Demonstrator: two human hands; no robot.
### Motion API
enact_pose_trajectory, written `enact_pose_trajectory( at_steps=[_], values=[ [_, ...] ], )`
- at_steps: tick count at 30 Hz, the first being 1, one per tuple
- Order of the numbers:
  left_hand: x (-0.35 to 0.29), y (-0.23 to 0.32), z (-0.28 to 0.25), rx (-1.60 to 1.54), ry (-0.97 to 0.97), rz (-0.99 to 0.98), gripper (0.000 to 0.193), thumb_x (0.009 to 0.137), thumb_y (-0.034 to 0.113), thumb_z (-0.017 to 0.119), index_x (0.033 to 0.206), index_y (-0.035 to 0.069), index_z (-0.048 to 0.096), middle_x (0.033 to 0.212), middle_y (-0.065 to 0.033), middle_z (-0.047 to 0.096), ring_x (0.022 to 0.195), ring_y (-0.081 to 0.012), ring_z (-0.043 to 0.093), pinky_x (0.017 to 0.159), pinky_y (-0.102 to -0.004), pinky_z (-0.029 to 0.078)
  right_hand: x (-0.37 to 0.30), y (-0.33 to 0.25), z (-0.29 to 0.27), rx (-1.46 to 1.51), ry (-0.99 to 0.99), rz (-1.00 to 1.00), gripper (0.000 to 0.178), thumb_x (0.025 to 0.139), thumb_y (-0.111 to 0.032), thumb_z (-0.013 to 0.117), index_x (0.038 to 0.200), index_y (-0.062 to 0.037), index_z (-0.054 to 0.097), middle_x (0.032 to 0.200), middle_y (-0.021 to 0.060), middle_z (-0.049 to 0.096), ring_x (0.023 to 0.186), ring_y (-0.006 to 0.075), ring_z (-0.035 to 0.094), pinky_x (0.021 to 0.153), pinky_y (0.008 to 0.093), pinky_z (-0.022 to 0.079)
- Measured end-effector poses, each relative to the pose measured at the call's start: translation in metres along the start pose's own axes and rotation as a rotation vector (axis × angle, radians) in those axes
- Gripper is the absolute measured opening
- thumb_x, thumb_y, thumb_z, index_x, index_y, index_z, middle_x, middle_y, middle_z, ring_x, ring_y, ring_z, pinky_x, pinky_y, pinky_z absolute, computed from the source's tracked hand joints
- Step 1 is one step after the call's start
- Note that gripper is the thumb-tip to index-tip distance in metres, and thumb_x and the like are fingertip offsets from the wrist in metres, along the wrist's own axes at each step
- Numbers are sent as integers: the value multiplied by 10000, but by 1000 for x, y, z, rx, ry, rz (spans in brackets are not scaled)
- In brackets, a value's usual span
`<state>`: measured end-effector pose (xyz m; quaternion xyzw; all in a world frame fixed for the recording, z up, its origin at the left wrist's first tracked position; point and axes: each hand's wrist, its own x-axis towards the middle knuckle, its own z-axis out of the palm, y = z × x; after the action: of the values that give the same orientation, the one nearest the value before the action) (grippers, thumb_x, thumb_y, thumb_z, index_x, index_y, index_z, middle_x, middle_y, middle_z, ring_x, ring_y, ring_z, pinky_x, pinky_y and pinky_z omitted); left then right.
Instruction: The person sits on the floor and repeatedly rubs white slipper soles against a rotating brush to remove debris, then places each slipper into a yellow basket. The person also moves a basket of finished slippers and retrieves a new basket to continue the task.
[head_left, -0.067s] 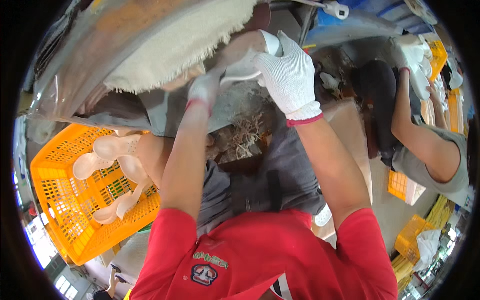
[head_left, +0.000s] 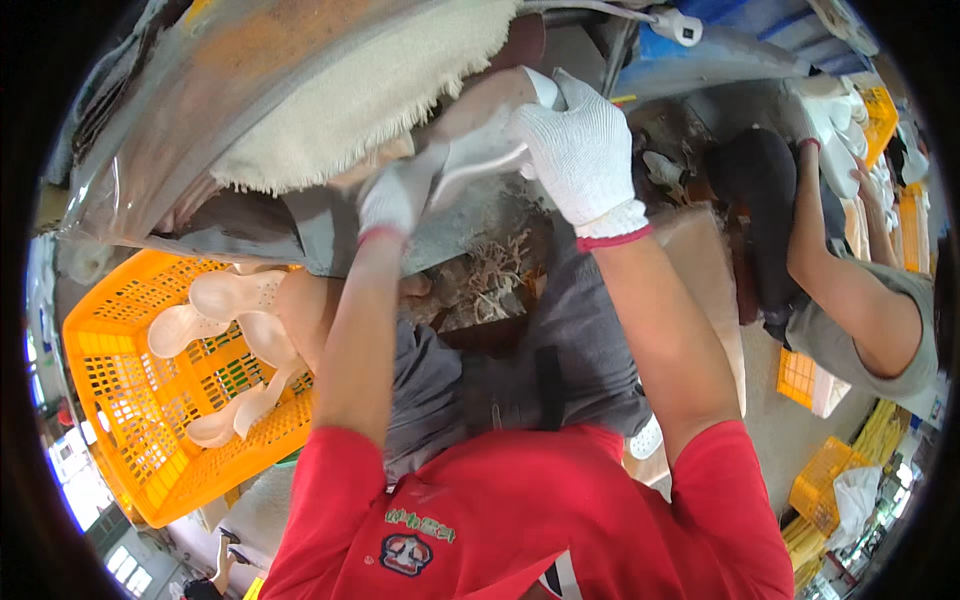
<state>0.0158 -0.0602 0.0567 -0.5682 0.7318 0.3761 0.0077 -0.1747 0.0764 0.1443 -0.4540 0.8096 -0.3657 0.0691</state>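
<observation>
Both of my hands wear white knitted gloves with red cuffs. My right hand (head_left: 585,150) is closed round the far right end of a pale, curved, sole-shaped piece (head_left: 490,125), thumb on its upper side. Slightly blurred, my left hand (head_left: 400,190) is closed on the near left end of the same piece. The piece is tilted, with a white edge along its lower side. Just left of it hangs a frayed off-white cloth (head_left: 370,95) over a grey machine housing (head_left: 150,150). My left fingertips are partly hidden.
An orange perforated basket (head_left: 120,440) holding several beige sole-shaped pieces (head_left: 235,295) stands at my left. Scraps and fibres (head_left: 490,275) lie below my hands. A white power socket (head_left: 678,28) is at the top. At right, a co-worker's arm (head_left: 860,310) reaches toward white pieces (head_left: 820,120).
My left hand has moved a little left and nearer to me along the piece. My right hand still grips the other end, shifted slightly nearer.
</observation>
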Motion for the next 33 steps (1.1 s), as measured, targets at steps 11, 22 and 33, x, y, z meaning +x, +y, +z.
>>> enact_pose_trajectory(
  at_steps=[11, 22, 33],
  values=[
    [-22, 58, 58, -951, -176, 430, 450, 1051, 361, 736, 1300, -14, 738, 1127, -57, 755, 1013, -137, 687, 886, -300, 561, -61, -50, -51, -264, -158, -412, 866, 760, -291, 931, 1509, -3, 605, 1594, 249, 561, 1504, 461, 513, 1248, 517, 425],
    [-75, -2, 21, -2032, -583, -44, 926, 992, 877, 449, 1420, 71, 609, 1108, -190, 722, 889, -399, 727, 804, -517, 625, -134, -61, -4, -164, -290, -676, 490, 892, -143, 731, 1379, -109, 692, 1099, 101, 780, 897, 268, 774, 780, 427, 619],
    [40, -9, 62, -1097, 329, 642, 347, 1023, 324, 652, 1217, 49, 734, 1129, -170, 772, 979, -296, 764, 861, -419, 623, -77, -79, 45, -310, -25, -510, 325, 967, -210, 730, 1289, -189, 769, 1057, 95, 793, 792, 330, 761, 687, 423, 603]
  ],
)
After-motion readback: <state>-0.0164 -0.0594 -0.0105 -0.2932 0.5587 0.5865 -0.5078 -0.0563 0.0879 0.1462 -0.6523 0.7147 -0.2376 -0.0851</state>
